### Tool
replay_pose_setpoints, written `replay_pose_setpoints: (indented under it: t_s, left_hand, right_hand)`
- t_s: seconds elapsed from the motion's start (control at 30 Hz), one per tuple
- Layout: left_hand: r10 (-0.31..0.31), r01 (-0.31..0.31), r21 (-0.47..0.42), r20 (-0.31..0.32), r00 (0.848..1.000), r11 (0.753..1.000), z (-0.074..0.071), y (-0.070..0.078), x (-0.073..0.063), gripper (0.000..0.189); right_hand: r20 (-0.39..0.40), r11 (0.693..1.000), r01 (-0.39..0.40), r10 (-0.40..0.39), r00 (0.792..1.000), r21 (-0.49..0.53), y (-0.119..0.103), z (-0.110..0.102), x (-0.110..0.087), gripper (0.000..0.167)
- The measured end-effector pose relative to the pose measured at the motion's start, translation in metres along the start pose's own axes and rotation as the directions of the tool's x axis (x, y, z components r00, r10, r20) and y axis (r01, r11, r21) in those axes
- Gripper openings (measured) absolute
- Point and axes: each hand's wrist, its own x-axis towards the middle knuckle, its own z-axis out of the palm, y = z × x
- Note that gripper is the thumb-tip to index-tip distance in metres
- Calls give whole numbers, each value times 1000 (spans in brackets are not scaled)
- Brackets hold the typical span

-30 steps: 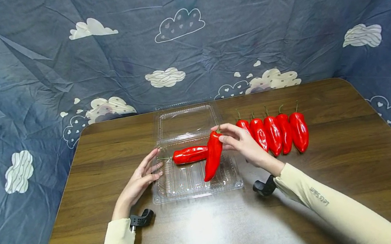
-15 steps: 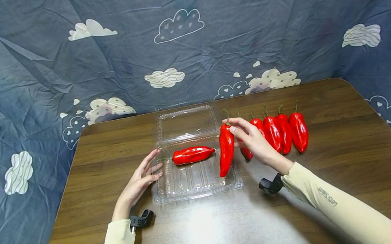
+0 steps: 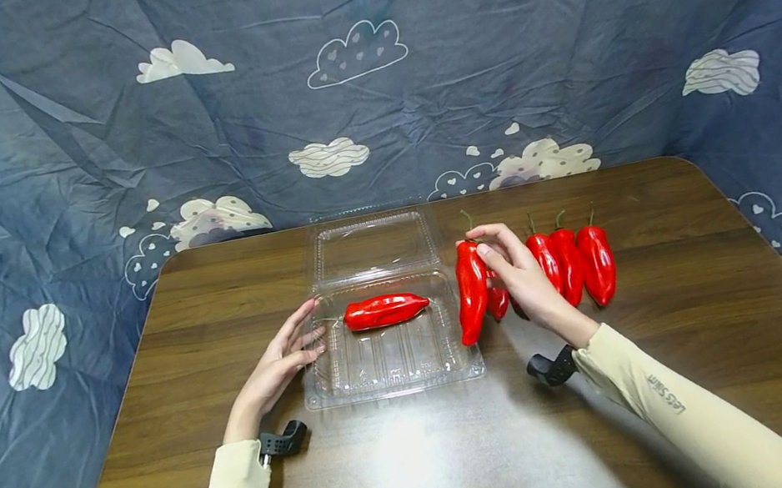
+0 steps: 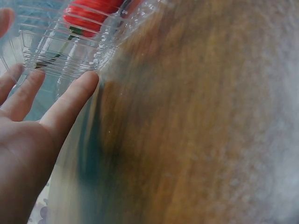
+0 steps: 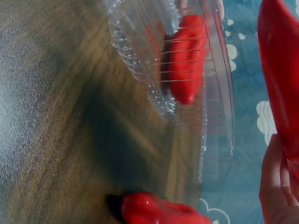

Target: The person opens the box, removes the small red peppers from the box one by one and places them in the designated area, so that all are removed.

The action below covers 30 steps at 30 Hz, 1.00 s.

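My right hand [image 3: 523, 279] pinches a glossy red pepper [image 3: 472, 292] near its stem end and holds it raised, tip down, over the right edge of a clear plastic clamshell container [image 3: 380, 376]. In the right wrist view the held pepper [image 5: 282, 74] fills the right edge. Another red pepper [image 3: 384, 311] lies crosswise inside the container, its stem pointing left. With extended fingers, my left hand [image 3: 277, 371] rests against the container's left wall; the left wrist view shows fingertips [image 4: 88, 81] right at the ribbed plastic.
Several red peppers [image 3: 597, 264] lie in a row on the wooden table [image 3: 698, 316], stems to the back; my right hand partly hides the nearer ones. The container's lid [image 3: 372, 247] lies folded back behind it. A blue cloud-patterned cloth [image 3: 485, 61] hangs beyond the table.
My right hand has moved right with the pepper, from over the container's inside to its right edge by the row. The left hand has stayed in place.
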Motion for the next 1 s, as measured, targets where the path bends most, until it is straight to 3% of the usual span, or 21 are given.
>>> replay_pose_setpoints:
  t_s: [0.23,0.7,1.0]
  left_hand:
    - [2,-2,1,2,1000,1000,0,0,-1,74]
    - [-3,3,0,-6,1000,1000,0,1,0,74]
    - [-10,10,0,-10,1000,1000,1,2,0,74]
  right_hand:
    - [-17,999,-27,28,999,39,-1,-5,-1,36]
    - [-71,995,-91,87,994,-51,1,-35,-3,41]
    - [-95,994,-100,96,991,-36,9,-55,-4,41]
